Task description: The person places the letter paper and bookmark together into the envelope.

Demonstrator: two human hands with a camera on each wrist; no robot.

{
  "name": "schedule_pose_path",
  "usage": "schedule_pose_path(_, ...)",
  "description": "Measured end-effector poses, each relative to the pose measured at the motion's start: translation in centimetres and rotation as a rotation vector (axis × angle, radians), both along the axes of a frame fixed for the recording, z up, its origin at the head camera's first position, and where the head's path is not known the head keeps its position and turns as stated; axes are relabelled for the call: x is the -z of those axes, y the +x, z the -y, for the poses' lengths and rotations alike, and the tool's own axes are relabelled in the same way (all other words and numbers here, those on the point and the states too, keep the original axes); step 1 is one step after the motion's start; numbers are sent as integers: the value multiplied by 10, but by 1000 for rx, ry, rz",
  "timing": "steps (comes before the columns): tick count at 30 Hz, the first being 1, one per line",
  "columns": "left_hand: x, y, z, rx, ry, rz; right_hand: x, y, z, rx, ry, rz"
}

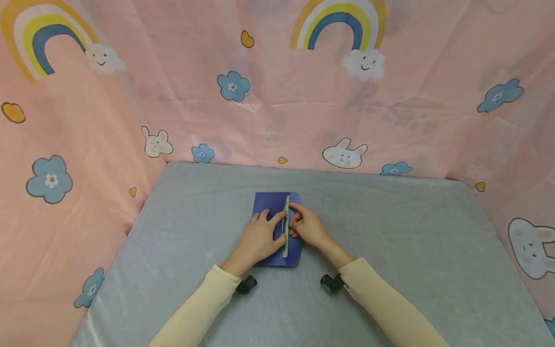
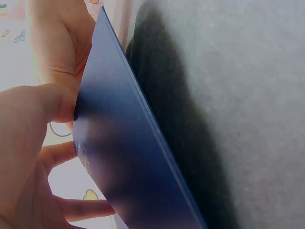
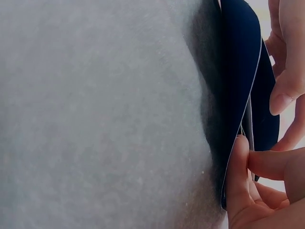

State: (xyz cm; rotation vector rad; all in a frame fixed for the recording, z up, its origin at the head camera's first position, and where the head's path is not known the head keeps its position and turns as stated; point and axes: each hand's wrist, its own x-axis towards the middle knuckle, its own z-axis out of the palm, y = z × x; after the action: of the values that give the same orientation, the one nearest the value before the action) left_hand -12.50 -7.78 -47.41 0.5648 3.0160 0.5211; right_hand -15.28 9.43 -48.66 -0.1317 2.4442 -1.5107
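Note:
A flat dark blue envelope-like cover [image 1: 269,202] lies near the middle of the table, with a lighter blue flap [image 1: 295,253] along its right side. At the fold stands a thin pale, patterned strip [image 1: 286,248]; its exact kind is unclear. My left hand [image 1: 260,237] rests across the cover, fingers spread, with index finger and thumb reaching the strip. From the right, my right hand [image 1: 309,225] pinches the strip's edge. In the right wrist view its fingers [image 3: 239,167] are tucked between the curved flap [image 3: 240,52] and the strip. The left wrist view shows the cover [image 2: 124,143] side-on.
A grey cloth covers the table [image 1: 195,202]. A pink patterned curtain [image 1: 277,120] hangs behind it and along both sides. Dark devices sit by the wrists, the left one [image 1: 247,285] and the right one [image 1: 331,283] both close to the tabletop.

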Motion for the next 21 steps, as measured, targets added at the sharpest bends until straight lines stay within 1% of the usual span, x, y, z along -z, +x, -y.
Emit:
schedule_pose_path(12, 1, 2, 0, -3, 17, -19, 2, -2, 7, 6, 14, -21)
schedule_pose_path(17, 1, 2, 0, 0, 22, -19, 4, -3, 9, -4, 26, -46)
schedule_pose_path(21, 1, 2, 0, 4, 19, -17, 3, -2, 10, 0, 25, -41)
